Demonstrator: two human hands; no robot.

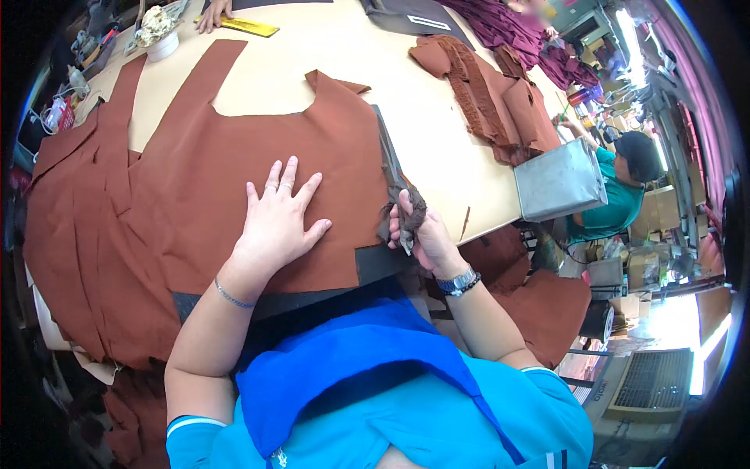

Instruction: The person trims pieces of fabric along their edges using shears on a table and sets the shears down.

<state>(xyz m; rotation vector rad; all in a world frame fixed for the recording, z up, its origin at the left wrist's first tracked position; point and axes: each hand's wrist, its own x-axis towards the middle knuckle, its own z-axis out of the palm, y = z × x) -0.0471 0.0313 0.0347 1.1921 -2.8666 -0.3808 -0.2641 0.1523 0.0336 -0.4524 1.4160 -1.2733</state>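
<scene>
Rust-brown fabric [273, 148] lies across the table, its left part in folds. My left hand [283, 211] rests flat on it with the fingers spread. A dark board or sheet [377, 264] shows from under the fabric's lower right edge. My right hand [418, 230] is wrapped round the handles of large scissors [393, 162], which have dark cloth wound about the grips. The blades point away from me along the fabric's right edge. Whether they are parted is hard to tell.
A grey metal box [561, 181] stands at the table's right edge, beside a pile of brown pieces [500, 102]. At the far side are a yellow ruler [248, 26], another person's hand [214, 14] and a white cup [161, 45]. A person [621, 191] sits at right.
</scene>
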